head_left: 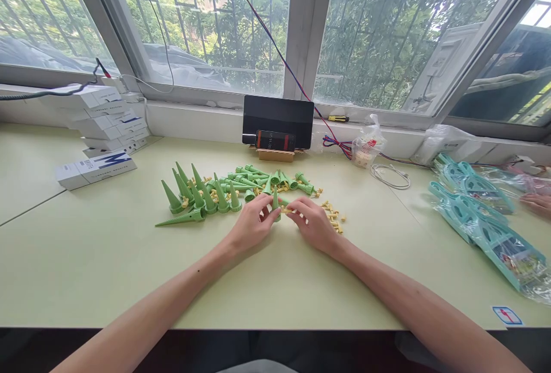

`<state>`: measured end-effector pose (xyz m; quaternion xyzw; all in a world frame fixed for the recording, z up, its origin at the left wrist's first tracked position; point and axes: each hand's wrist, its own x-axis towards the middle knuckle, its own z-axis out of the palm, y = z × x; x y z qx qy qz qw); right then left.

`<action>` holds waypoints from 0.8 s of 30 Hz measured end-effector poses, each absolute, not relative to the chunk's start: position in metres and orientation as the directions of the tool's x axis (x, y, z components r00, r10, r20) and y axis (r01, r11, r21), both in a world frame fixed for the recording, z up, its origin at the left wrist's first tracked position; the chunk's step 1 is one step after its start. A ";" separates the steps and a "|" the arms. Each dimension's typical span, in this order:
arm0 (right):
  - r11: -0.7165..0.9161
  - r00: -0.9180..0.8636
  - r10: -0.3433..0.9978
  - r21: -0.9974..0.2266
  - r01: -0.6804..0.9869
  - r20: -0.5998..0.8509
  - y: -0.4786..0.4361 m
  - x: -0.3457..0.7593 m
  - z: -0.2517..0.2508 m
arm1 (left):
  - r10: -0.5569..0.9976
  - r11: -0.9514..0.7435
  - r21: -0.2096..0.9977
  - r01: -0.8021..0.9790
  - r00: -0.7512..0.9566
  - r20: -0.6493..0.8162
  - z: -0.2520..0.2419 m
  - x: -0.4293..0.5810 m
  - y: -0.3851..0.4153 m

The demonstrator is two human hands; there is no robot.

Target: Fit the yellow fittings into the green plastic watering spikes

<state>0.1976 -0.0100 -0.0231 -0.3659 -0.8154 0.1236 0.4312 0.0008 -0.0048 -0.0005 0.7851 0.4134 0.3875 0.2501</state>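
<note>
My left hand is closed around a green plastic spike, its tip pointing up. Close on its right, my right hand pinches a small yellow plastic peg against the side of the spike's base. Whether the peg sits in a hole there is too small to tell. Left of my hands stand several upright green spikes, and one green spike lies on its side in front of them. Behind my hands is a pile of green spikes. Loose yellow pegs lie scattered beside my right hand.
A phone leans on a cardboard stand before a dark tablet. White boxes are stacked at the left. Bagged turquoise plastic items lie at the right, near another person's hand. A white cable lies coiled behind.
</note>
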 end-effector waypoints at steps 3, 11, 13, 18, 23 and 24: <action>0.699 -0.356 0.706 -0.520 0.491 0.612 -0.010 0.198 -0.023 | 0.841 -0.533 0.723 0.440 0.366 0.397 0.000 0.001 -0.005; 0.682 -0.339 0.718 -0.520 0.514 0.608 -0.011 0.197 -0.021 | 0.841 -0.528 0.736 0.424 0.380 0.385 -0.003 0.001 -0.003; 0.677 -0.335 0.722 -0.519 0.521 0.606 -0.011 0.198 -0.021 | 0.838 -0.530 0.738 0.417 0.389 0.382 -0.004 0.001 -0.003; 0.676 -0.334 0.724 -0.526 0.515 0.604 -0.010 0.198 -0.021 | 0.830 -0.536 0.743 0.400 0.412 0.377 -0.003 0.000 -0.004; 0.670 -0.338 0.733 -0.540 0.510 0.590 -0.010 0.198 -0.021 | 0.824 -0.543 0.738 0.401 0.423 0.377 -0.001 0.000 -0.005; 0.670 -0.338 0.733 -0.540 0.509 0.590 -0.010 0.198 -0.021 | 0.822 -0.548 0.735 0.399 0.423 0.382 -0.001 0.001 -0.005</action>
